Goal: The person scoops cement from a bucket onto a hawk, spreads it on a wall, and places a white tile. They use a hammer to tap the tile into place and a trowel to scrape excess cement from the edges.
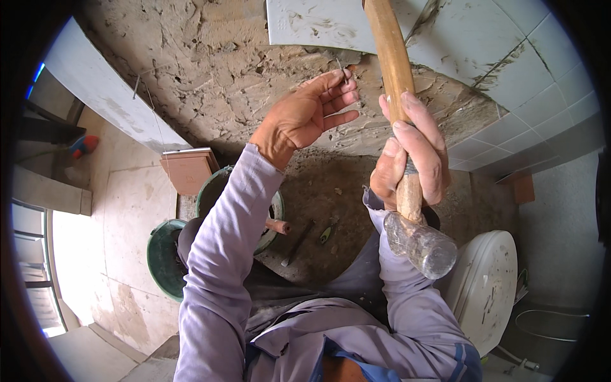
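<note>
My left hand (pixel 309 111) pinches a thin nail (pixel 344 71) between thumb and forefinger. Its other fingers are loosely curled, close to the rough mortared wall (pixel 210 70) and just below the edge of a large white tile (pixel 324 25). On the right, my right hand (pixel 417 149) is wrapped around the wooden handle (pixel 389 54) of a hammer, gripping it close to the head. The heavy metal hammer head (pixel 421 245) hangs below that hand, over my right forearm. The handle's far end reaches the top of the picture.
Green buckets (pixel 167 261) stand left of my legs, beside stacked brown tiles (pixel 189 170). A toilet (pixel 487 286) is at my right. A string runs from another nail (pixel 136 86) along the wall's left edge. Small tools (pixel 326 234) lie on the dirty floor between my legs.
</note>
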Tool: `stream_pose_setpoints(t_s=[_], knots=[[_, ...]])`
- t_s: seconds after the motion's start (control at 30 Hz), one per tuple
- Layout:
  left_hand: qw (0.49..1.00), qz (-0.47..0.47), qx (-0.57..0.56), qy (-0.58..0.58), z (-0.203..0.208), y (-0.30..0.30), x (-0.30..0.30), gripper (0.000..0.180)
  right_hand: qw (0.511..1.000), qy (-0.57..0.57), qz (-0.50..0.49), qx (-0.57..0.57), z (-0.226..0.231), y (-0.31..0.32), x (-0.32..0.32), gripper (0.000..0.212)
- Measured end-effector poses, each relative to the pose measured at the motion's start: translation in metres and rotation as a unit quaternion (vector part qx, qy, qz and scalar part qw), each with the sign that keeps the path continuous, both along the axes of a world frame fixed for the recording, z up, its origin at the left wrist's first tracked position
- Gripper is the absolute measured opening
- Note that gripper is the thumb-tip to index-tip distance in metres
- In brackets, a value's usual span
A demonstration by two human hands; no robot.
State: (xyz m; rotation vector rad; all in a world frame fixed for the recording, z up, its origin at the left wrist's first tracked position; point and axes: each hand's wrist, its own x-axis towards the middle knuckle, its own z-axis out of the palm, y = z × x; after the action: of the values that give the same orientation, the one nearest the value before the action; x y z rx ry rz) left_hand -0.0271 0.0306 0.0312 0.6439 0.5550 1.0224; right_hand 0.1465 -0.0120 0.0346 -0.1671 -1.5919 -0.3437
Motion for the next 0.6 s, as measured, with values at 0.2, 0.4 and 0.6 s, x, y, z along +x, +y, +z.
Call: stream_pose_setpoints(t_s=[0.2, 0.4, 0.6], knots=[[1.000, -0.006, 0.008, -0.013, 0.001, -0.003, -0.004, 0.020, 0.999, -0.034, 0.008, 0.029, 0.008, 0.005, 0.003, 0.013], [0.996, 0.092, 0.004, 0.009, -0.006, 0.027, 0.002, 0.016, 0.996, -0.012, 0.027, 0.080, 0.018, 0.009, -0.007, 0.014], [0.987, 0.159, -0.013, 0.013, -0.006, 0.033, 0.010, 0.014, 0.997, -0.022, 0.007, 0.069, 0.018, 0.007, -0.006, 0.014]])
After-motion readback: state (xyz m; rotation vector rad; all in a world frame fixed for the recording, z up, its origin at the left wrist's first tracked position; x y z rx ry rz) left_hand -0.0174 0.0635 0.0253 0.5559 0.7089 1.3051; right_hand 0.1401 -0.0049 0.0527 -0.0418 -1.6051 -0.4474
